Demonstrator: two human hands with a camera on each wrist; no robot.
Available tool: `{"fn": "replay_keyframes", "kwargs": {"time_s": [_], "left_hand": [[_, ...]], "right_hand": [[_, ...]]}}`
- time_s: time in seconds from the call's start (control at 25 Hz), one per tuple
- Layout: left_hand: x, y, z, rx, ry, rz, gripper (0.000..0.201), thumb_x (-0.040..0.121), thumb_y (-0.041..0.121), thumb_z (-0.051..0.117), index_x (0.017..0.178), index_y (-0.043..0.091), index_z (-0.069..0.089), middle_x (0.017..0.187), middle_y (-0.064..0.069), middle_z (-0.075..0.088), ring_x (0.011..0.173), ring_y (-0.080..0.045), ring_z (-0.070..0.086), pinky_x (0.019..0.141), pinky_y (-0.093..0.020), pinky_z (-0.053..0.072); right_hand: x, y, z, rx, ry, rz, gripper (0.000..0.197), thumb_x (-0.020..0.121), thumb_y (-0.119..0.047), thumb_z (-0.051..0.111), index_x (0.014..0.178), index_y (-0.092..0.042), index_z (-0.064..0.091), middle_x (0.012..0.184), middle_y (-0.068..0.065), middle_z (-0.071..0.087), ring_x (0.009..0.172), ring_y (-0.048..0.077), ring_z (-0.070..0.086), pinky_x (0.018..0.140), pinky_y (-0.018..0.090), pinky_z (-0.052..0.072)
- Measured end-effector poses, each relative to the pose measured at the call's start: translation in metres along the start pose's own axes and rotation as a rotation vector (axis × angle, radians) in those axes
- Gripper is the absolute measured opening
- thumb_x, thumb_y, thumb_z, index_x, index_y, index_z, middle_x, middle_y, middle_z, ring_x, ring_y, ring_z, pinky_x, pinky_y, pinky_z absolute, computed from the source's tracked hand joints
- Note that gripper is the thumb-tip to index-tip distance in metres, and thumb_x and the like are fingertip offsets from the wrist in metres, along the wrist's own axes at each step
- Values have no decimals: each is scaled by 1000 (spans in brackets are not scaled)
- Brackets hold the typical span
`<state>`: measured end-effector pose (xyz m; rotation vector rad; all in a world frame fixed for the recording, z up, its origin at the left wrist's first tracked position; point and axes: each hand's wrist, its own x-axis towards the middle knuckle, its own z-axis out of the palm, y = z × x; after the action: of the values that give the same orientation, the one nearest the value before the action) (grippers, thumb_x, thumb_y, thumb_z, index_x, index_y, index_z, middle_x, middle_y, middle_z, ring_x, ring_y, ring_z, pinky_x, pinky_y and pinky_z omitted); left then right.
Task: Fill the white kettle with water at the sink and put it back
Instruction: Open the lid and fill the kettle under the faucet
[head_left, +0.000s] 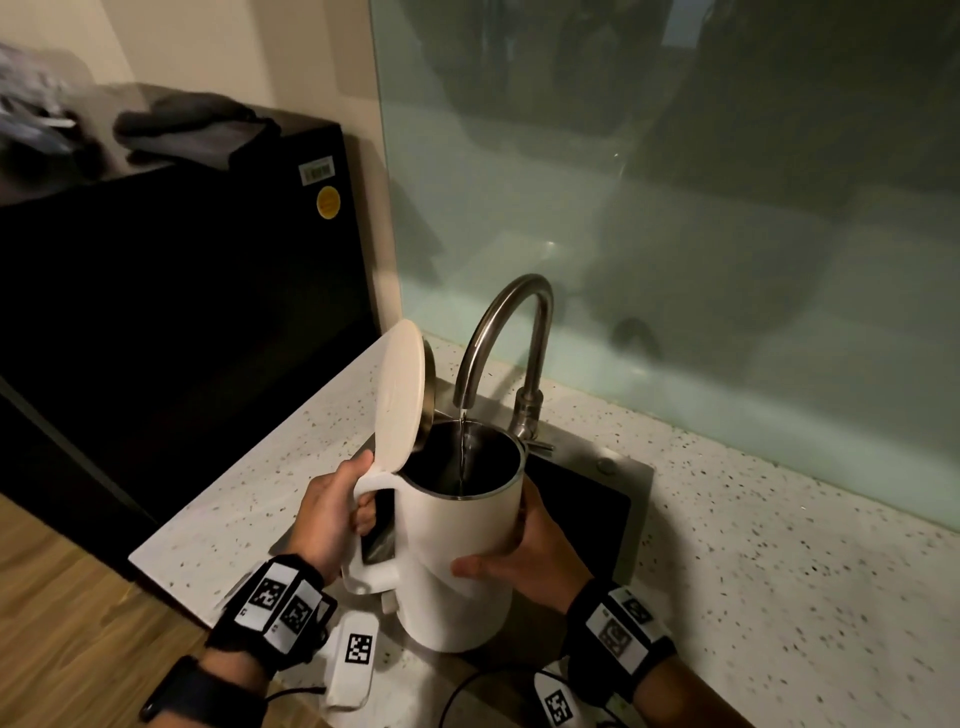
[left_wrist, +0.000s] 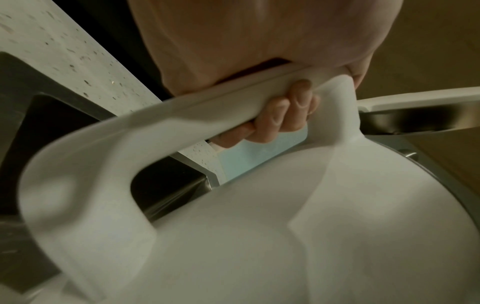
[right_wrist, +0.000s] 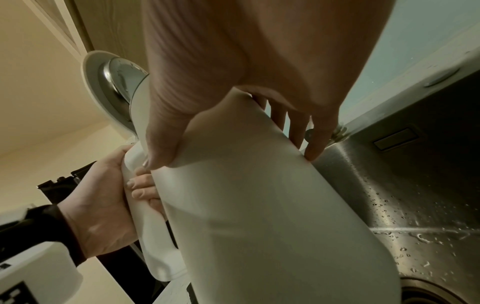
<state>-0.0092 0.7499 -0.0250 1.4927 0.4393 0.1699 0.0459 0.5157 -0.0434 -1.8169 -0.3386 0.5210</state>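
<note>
— What sits farthest left of the hands?

— A black cabinet (head_left: 171, 291) against the wall, folded dark cloth (head_left: 192, 130) on top, beyond the left hand. Below it runs the speckled counter (head_left: 270, 478), whose near corner lies just under the left wrist.

— And the left hand?

— The left hand (head_left: 332, 514) curls tight round the handle (head_left: 371, 525) of the white kettle (head_left: 462, 571). The left wrist view shows its fingers (left_wrist: 283, 119) wrapped under the handle (left_wrist: 197, 111), thumb on top near the hinge. Just above that hand the lid (head_left: 397, 400) stands flipped open and upright, its metal inner face turned toward the tap.

— Where is the kettle itself?

— Held between both hands, upright or nearly so, over the steel sink (head_left: 623, 499) and clear of its floor. Above its open mouth curves the faucet (head_left: 498, 338), and a thin stream of water (head_left: 461, 447) falls from the spout straight into the dark interior.

— The right hand?

— The right hand (head_left: 530, 556) is spread flat against the kettle's side, thumb across the near face, fingers reaching round the far side. In the right wrist view those fingers (right_wrist: 314, 131) lie straight along the white wall (right_wrist: 259, 205), with the wet sink basin (right_wrist: 402, 205) beyond them.

— Right of that hand?

— More counter, and behind it the pale green glass splashback (head_left: 701, 234).
</note>
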Motion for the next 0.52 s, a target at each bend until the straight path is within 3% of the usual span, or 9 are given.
{"fn": "replay_keyframes", "kwargs": {"time_s": [0.16,0.24,0.32,0.4,0.44,0.52], "left_hand": [[-1,1,1,19,-2,6,51,85,54,53,67,5,49,56,-11,38,48,-20,36,58,-34,35],[-1,0,0,23,0,7,52,85,54,53,66,6,49,56,-11,38,49,-20,36,59,-35,35],[-1,-1,-2,18,4,6,53,85,55,53,66,6,49,56,-11,38,50,-20,36,59,-36,34],[-1,-1,-3,-8,6,6,52,85,54,53,66,5,49,55,-11,37,50,-20,36,59,-36,34],[-1,-1,-3,-20,5,11,52,85,54,53,66,5,49,55,-10,37,49,-19,36,59,-35,34],[-1,0,-4,-28,4,13,52,85,54,53,67,5,49,55,-10,37,49,-19,36,58,-35,34]], "right_hand": [[-3,4,-5,88,-8,46,101,62,-37,91,140,-48,28,126,-24,51,112,-6,52,84,15,51],[-5,7,-8,164,8,85,79,66,-62,78,134,-48,40,126,-21,55,115,-2,54,86,15,49],[-7,14,-10,255,29,207,72,70,-83,55,131,-44,50,129,-14,58,119,8,56,100,29,47],[-7,20,-10,293,40,362,65,79,-78,42,130,-40,51,124,-11,57,116,13,54,106,44,40],[-7,22,-10,295,32,431,62,79,-76,43,129,-40,49,120,-11,56,115,16,53,104,47,39],[-6,23,-9,319,0,524,57,79,-71,48,125,-38,47,110,-10,55,105,17,54,92,44,43]]}}
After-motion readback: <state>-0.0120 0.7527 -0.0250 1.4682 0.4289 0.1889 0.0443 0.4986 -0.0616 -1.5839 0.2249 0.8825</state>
